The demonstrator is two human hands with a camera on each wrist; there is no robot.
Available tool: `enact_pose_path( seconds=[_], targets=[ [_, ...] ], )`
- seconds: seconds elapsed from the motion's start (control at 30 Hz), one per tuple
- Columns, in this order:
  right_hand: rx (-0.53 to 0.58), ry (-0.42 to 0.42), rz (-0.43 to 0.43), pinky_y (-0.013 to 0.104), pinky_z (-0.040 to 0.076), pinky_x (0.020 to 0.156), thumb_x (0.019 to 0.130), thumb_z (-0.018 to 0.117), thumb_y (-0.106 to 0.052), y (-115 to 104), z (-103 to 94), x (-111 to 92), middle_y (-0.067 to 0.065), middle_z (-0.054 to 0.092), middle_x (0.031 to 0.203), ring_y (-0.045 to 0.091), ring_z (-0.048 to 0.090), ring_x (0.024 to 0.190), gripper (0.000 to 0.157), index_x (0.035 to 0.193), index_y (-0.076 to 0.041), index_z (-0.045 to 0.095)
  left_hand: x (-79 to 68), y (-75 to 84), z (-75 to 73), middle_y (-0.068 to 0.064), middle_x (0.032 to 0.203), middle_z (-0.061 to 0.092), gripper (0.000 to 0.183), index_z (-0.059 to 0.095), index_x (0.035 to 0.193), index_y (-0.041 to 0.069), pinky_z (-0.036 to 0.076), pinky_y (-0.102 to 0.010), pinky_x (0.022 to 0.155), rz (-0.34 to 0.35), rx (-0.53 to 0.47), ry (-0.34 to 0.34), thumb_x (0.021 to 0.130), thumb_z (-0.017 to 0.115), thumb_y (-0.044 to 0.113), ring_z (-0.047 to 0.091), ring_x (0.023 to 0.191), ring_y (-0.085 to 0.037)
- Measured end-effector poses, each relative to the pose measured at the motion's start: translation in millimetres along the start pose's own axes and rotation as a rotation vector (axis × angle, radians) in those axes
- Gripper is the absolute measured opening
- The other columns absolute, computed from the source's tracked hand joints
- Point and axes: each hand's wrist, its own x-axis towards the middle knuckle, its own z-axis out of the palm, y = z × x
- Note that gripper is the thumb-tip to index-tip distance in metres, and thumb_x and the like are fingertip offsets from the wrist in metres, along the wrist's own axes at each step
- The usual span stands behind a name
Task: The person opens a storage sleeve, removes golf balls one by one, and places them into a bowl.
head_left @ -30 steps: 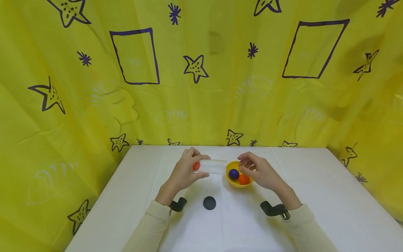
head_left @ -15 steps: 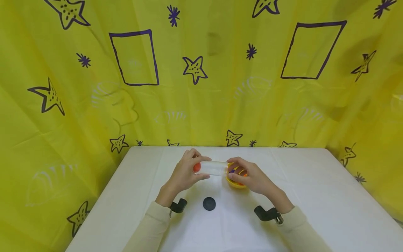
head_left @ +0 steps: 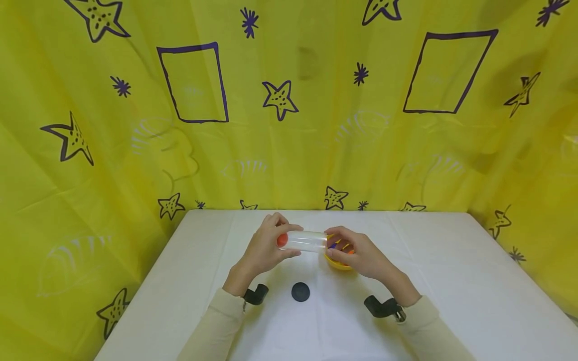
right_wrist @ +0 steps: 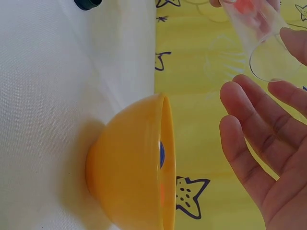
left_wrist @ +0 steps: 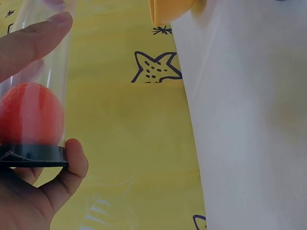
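My left hand [head_left: 263, 246] grips a clear tube [head_left: 309, 241], held level above the table in the head view. A red ball [left_wrist: 32, 114] lies inside at its left end, against a black end cap [left_wrist: 41, 154]. The thumb and forefinger of my right hand [head_left: 368, 256] pinch the tube's open right end, its other fingers spread apart. Below that hand stands a yellow bowl [right_wrist: 127, 163] with a blue-purple ball [head_left: 333, 246] and an orange ball [head_left: 351, 252] in it, partly hidden by the fingers.
A black round cap [head_left: 300, 292] lies on the white table [head_left: 180, 301] in front of the hands. Yellow curtain [head_left: 289, 150] with drawn stars hangs behind the table and at both sides.
My right hand has moved left from over the bowl to the tube's open end and now pinches it. The left hand has stayed almost still with the tube.
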Motion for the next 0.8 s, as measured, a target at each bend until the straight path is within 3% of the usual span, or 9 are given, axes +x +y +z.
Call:
enact_pose_path(
  seconds=[0.33,0.8],
  targets=[
    [-0.005,-0.003,-0.005,0.028,0.052,0.079,0.09,0.067,-0.032,0.2,1.1,0.8,-0.003,0.067,0.101,0.015,0.062,0.089,0.039,0.124,-0.018,0.056,0.1,1.0,-1.5,0.005,0.105,0.051,0.046,0.07,0.113,0.027,0.05,-0.025,0.076,-0.011,-0.003,0.004,0.07,0.087,0.029,0.044,0.102,-0.013],
    [-0.036,0.027,0.031,0.026,0.052,0.078,0.09,0.067,-0.019,-0.1,3.2,1.8,0.004,0.069,0.102,0.019,0.062,0.089,0.037,0.124,-0.009,0.056,1.1,-1.3,-2.5,0.005,0.101,0.052,0.047,0.071,0.112,0.025,0.044,-0.027,0.076,0.052,0.006,0.04,0.068,0.088,0.026,0.044,0.1,-0.012]
  ],
)
